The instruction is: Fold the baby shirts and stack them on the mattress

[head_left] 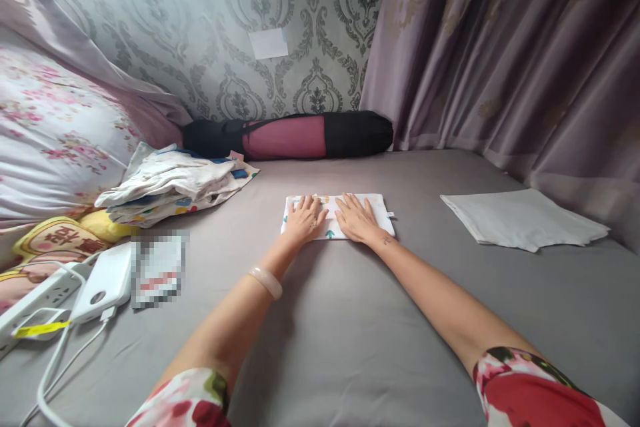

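Note:
A white cloth (330, 234) with small coloured prints lies folded into a flat rectangle on the grey sheet, a small tag sticking out at its right side. On its left half rests my left hand (303, 219), palm down with fingers stretched out. My right hand (356, 217) lies flat on the right half, its fingers slightly spread. Both hands press on the cloth's top without gripping it. Part of the print is hidden beneath them.
Crumpled cloths (173, 180) are piled at the left. A folded white cloth (525, 219) lies at the right. Against the wall rests a long black and pink bag (285, 137). A white power bank (107, 280), cables and a power strip (45, 293) sit at the near left.

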### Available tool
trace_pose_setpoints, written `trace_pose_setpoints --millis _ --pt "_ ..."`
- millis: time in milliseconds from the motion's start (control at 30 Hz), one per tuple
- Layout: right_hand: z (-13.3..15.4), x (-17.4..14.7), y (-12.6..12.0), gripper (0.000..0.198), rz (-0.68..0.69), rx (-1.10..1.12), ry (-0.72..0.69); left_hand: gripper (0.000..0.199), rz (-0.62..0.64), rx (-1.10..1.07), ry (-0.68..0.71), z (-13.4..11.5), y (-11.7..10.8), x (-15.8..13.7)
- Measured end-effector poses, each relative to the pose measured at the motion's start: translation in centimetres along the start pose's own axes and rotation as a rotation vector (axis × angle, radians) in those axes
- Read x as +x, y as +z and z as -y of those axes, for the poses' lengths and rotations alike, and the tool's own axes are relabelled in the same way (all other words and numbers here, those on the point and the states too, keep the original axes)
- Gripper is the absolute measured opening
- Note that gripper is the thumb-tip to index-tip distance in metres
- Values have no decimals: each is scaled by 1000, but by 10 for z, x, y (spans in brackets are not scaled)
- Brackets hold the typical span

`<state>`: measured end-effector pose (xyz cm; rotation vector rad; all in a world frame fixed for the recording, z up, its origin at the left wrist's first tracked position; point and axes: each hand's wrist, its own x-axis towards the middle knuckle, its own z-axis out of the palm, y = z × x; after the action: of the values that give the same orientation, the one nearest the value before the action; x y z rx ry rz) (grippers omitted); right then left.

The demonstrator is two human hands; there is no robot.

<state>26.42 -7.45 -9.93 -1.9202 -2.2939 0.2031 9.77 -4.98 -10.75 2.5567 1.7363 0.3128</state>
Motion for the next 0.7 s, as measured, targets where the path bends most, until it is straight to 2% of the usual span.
trace_pose_setpoints --millis 67,167,367,600,700 --pt "-3 -2 0 55 -31 -16 21 57 -20 19 -12 7 -1 -2" --pt "-5 -4 5 55 -44 -30 31 62 26 30 -32 14 3 -4" --pt "-5 -2 12 54 -64 -41 41 65 36 36 -59 14 11 -4" --pt "-12 -3 -1 57 14 42 32 59 80 24 -22 20 1 -1" --pt "-22 -7 -5 60 -27 33 77 55 65 52 -36 28 -4 -2"
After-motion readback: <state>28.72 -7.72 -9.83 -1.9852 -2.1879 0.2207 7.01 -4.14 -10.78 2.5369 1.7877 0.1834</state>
